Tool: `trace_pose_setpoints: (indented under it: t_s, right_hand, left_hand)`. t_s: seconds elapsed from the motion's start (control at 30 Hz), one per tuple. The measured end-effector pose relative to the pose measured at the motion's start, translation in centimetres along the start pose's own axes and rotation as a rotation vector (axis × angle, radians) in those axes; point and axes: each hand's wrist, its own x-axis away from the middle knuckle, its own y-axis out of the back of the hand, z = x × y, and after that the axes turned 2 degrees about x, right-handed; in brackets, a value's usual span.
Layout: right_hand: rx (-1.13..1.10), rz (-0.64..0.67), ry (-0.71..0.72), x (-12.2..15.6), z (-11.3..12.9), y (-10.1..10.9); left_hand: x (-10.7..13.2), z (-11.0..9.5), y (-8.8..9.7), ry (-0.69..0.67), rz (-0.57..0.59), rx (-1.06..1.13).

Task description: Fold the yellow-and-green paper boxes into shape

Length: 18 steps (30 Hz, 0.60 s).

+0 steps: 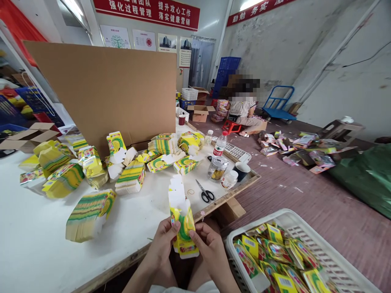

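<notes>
A yellow and green cardboard box (183,224), its white end flaps standing open at the top, is held between my two hands over my lap, just off the table edge. My left hand (163,240) grips its left side with the thumb across the front. On the right side, my right hand (209,244) pinches it between thumb and fingers. Ahead on the white table lie scissors (205,192) with black handles and a thin rubber band (190,191). Stacks of flat yellow-green cartons (90,215) spread over the table to the left.
A white plastic basket (328,244) of filled-out boxes stands at my right. Jars (218,167), a bottle (220,144) and a mug (241,171) crowd the table's right corner. A large cardboard sheet (113,93) stands behind the stacks. Farther off, a person (242,108) sits low near pink packages.
</notes>
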Motion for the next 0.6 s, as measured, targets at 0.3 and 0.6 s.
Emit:
trace_pose_setpoints:
  t_s: [0.3,0.6]
  right_hand:
    - [0.307,-0.099,0.194,-0.2,-1.2,0.9]
    - [0.376,0.113,0.264,-0.3,1.3,2.2]
  left_hand:
    - [0.6,0.2,0.4,-0.187,-0.033,-0.209]
    - [1.5,-0.7,1.2,-0.075,0.232,-0.282]
